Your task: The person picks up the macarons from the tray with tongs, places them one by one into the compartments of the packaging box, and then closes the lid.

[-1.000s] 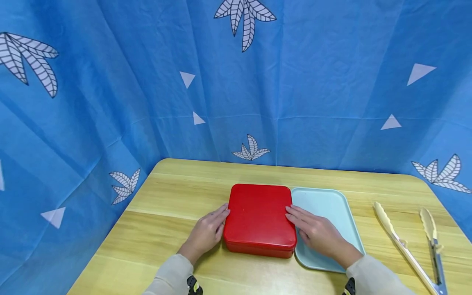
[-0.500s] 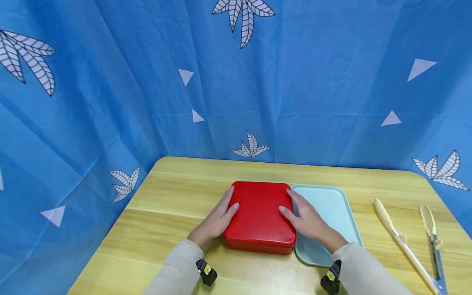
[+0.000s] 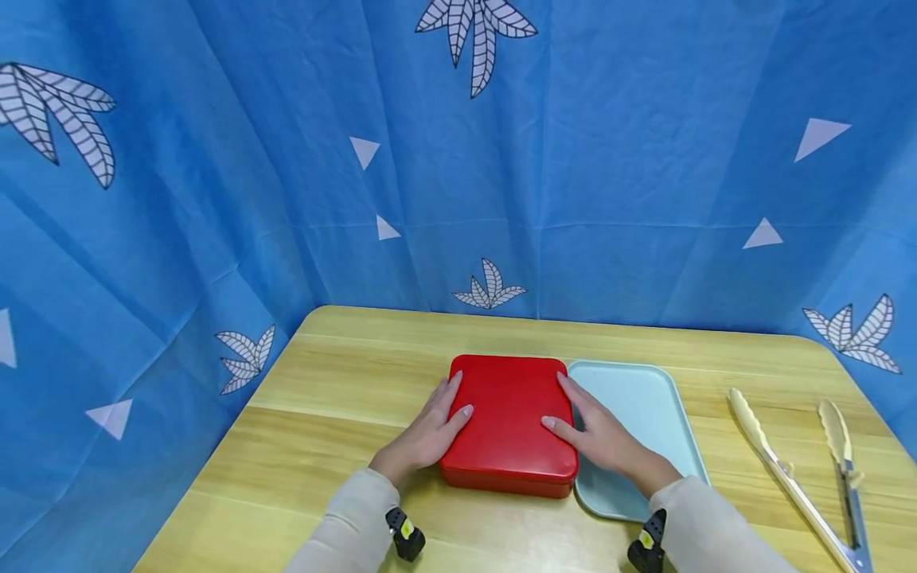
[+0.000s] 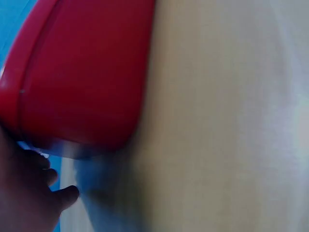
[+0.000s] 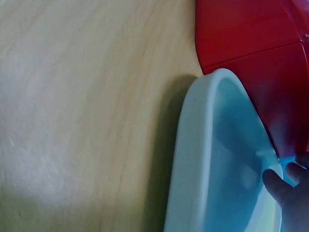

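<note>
A red square box (image 3: 505, 430) with its lid on sits on the wooden table, a thin seam running round its side. My left hand (image 3: 424, 434) rests at its left edge, thumb on the lid and outstretched index finger along the top edge. The other left fingers (image 4: 65, 197) hang beside the box in the left wrist view. At the right edge, my right hand (image 3: 605, 434) rests likewise, thumb on the lid and index finger at the lid's edge. Its lower fingers (image 5: 276, 186) are over the pale blue tray (image 5: 193, 159), which stands against the box's right side.
Long tongs (image 3: 788, 481) with cream scalloped tips lie spread apart on the table (image 3: 344, 374) at the right. A blue curtain (image 3: 609, 159) with white leaves and triangles hangs behind the table and along its left side.
Both hands have shifted from fingertips at the box's side edges to thumbs lying on the lid, index fingers reaching further back. The box, tray and tongs stay put.
</note>
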`<state>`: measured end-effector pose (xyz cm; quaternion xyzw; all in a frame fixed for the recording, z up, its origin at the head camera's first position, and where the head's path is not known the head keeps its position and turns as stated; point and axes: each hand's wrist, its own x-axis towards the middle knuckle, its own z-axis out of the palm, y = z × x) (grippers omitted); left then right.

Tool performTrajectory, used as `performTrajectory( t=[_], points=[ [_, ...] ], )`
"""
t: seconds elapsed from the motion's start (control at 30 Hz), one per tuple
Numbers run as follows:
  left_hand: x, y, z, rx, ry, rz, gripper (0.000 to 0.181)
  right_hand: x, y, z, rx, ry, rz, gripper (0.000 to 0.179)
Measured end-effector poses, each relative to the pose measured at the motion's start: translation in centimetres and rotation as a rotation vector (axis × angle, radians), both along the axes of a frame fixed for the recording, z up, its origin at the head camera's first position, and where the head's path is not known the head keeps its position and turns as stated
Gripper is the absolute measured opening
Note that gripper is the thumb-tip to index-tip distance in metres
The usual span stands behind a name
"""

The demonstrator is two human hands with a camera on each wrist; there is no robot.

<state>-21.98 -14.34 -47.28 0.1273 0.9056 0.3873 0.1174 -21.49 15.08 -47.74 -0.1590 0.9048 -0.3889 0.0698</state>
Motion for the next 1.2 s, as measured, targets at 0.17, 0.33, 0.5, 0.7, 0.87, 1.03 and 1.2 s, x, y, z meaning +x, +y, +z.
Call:
performTrajectory(
  t=[0.17,0.33,0.5,0.7,0.87,1.03,1.2],
  points=[
    [0.4,0.3,-0.2,-0.015,-0.003,0.029,0.079,0.2,0.2,0.0,0.046,-0.011,0.011,0.100],
    [0.3,0.7,-0.2,-0.040,0.010,0.036,0.083,0.3,0.5,0.4,0.102,-0.011,-0.014,0.101],
    [0.5,1.0,-0.1,-0.056,-0.013,0.028,0.085,0.6,0.8,0.4,0.115,-0.025,-0.044,0.101],
    [0.7,1.1,-0.2,-0.024,-0.044,0.041,0.086,0.8,0.8,-0.1,0.099,-0.035,-0.062,0.101],
    [0.5,1.2,-0.4,0.009,-0.043,0.042,0.086,0.9,0.9,-0.1,0.110,-0.016,-0.073,0.101],
    [0.3,1.0,-0.6,0.003,-0.054,0.041,0.086,1.0,0.7,-0.2,0.147,0.022,-0.076,0.100],
    [0.2,0.8,-0.8,-0.012,-0.056,0.036,0.086,1.1,0.4,-0.5,0.152,0.044,-0.074,0.098]
  ],
)
